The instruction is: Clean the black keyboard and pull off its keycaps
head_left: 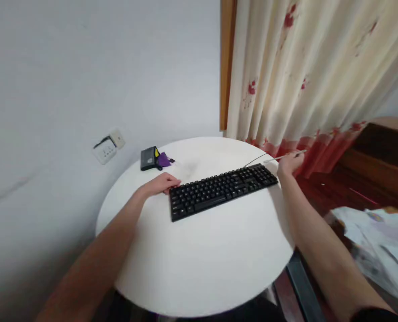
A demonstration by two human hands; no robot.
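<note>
A black computer keyboard (215, 192) lies at a slant on the round white table (199, 264). At its far left corner is my left hand (163, 182), fingers curled in and resting on the corner. My right hand (290, 164) is closed around a thin white stick (272, 159) just past the keyboard's right end. One end of the stick points left over the table, near the keyboard's far right corner; its other end sticks out to the right of my fist. The exact kind of stick is too small to make out.
A dark pouch (148, 158) with a purple cloth (164, 159) sits at the table's back left. A thin cable (256, 159) runs behind the keyboard. A wall socket (105, 150) is at left, a floral curtain (286, 89) behind. White plastic bags (376, 232) are at lower right.
</note>
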